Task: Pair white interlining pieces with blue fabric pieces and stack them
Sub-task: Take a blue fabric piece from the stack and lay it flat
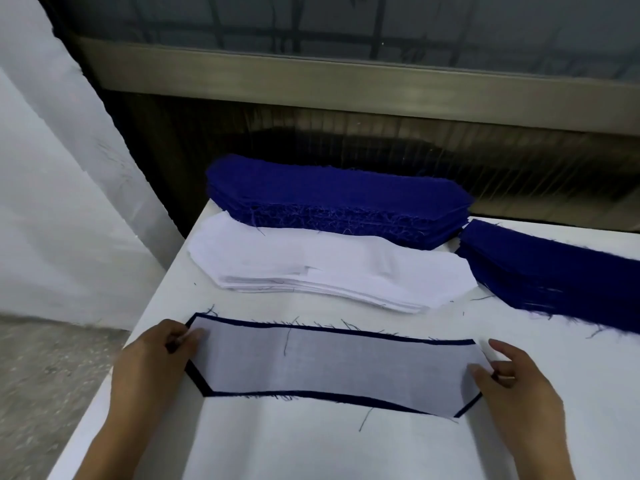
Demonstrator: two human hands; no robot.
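Head view: white interlining piece (332, 365) lies atop blue fabric piece (194, 380) on the table (311, 445), long axis left-to-right. Left hand (152, 355) pinches its left end; right hand (519, 382), fingers loose, touches the right end.

White interlining piece (332, 365) lies flat on blue fabric piece (195, 377), with the blue showing as a thin frayed rim. It spans from left hand (152, 362) to right hand (519, 379). Beyond both hands is the white interlining stack (329, 268), with a blue stack (339, 199) behind it. Second blue stack (554, 275) sits beyond right hand.
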